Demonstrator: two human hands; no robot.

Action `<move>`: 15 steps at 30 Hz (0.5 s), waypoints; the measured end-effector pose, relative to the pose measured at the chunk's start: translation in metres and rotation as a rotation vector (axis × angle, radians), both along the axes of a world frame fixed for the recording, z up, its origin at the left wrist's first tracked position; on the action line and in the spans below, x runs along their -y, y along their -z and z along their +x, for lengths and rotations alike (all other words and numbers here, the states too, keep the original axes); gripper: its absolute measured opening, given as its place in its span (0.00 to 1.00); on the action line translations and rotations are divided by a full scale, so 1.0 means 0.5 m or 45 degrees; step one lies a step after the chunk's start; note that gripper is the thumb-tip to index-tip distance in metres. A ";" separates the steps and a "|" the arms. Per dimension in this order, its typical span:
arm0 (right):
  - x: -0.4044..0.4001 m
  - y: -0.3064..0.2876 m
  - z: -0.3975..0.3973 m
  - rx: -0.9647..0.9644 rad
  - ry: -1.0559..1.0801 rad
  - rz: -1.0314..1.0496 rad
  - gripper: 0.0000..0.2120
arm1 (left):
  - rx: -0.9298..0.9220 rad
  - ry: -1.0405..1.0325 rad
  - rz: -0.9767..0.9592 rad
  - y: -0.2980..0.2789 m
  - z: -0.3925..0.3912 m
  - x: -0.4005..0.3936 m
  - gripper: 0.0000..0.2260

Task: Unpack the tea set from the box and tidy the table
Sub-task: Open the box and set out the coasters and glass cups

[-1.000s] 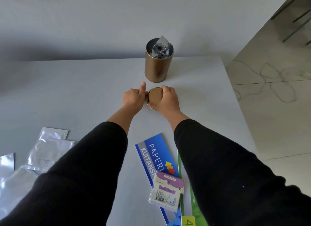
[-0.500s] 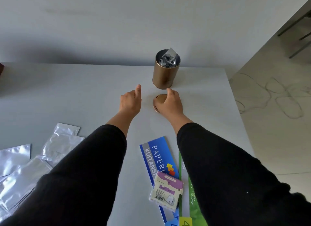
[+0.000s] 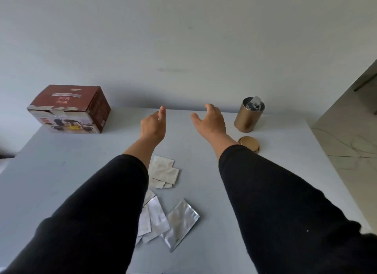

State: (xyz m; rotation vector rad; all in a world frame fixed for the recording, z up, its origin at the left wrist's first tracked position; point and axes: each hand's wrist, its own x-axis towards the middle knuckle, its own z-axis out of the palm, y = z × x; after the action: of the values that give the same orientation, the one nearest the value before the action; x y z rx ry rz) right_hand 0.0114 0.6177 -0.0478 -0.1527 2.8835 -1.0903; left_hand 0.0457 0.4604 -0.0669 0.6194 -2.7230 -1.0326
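A dark red tea set box (image 3: 69,109) stands at the far left of the table, its top flap torn. My left hand (image 3: 153,124) and my right hand (image 3: 210,121) hover open over the middle of the table, both empty, well right of the box. A gold canister (image 3: 248,117) stands upright at the far right with silver packets sticking out of its open top. Its gold lid (image 3: 250,144) lies flat on the table in front of it, just right of my right forearm.
Several silver foil packets (image 3: 165,208) lie scattered on the white table (image 3: 275,171) between my forearms; some are hidden under my left sleeve. A wall closes off the far edge. The table's right edge drops to a tiled floor (image 3: 346,143).
My right hand has let go of the gold lid, which now lies on the table. Both hands have moved left and up, and the view has swung left to show the box.
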 end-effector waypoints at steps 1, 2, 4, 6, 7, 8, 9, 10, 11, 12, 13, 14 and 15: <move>0.032 -0.012 0.020 -0.010 -0.010 0.003 0.30 | -0.022 -0.005 -0.013 -0.015 0.025 0.033 0.24; 0.064 -0.022 0.039 -0.023 -0.019 0.003 0.30 | -0.044 -0.016 -0.034 -0.029 0.048 0.067 0.25; 0.133 -0.040 0.074 -0.061 -0.041 -0.003 0.29 | -0.075 -0.057 -0.073 -0.049 0.092 0.141 0.25; 0.198 -0.051 0.105 -0.081 -0.085 -0.002 0.29 | -0.106 -0.100 -0.088 -0.057 0.126 0.216 0.25; 0.227 -0.053 0.118 -0.079 -0.110 0.004 0.28 | -0.113 -0.123 -0.086 -0.058 0.138 0.250 0.25; 0.253 -0.052 0.129 -0.070 -0.129 0.012 0.28 | -0.112 -0.147 -0.081 -0.058 0.149 0.280 0.26; 0.278 -0.050 0.136 -0.057 -0.143 0.021 0.29 | -0.108 -0.171 -0.078 -0.058 0.156 0.307 0.26; 0.301 -0.047 0.139 -0.046 -0.151 0.034 0.29 | -0.104 -0.188 -0.079 -0.057 0.161 0.331 0.27; 0.325 -0.044 0.139 -0.037 -0.158 0.048 0.29 | -0.097 -0.197 -0.081 -0.056 0.165 0.354 0.28; 0.350 -0.043 0.135 -0.029 -0.166 0.060 0.29 | -0.097 -0.202 -0.084 -0.055 0.167 0.377 0.28; 0.378 -0.043 0.129 -0.023 -0.178 0.069 0.29 | -0.096 -0.209 -0.082 -0.052 0.168 0.403 0.28; 0.409 -0.042 0.122 -0.020 -0.198 0.071 0.29 | -0.097 -0.218 -0.081 -0.050 0.169 0.430 0.27; 0.443 -0.041 0.115 -0.022 -0.223 0.070 0.29 | -0.094 -0.232 -0.075 -0.048 0.170 0.459 0.26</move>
State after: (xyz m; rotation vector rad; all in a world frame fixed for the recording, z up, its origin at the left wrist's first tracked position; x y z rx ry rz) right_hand 0.0689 0.3961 -0.0275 -0.4058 2.8461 -0.9834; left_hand 0.1309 0.2306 -0.0430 0.7861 -2.5668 -0.9099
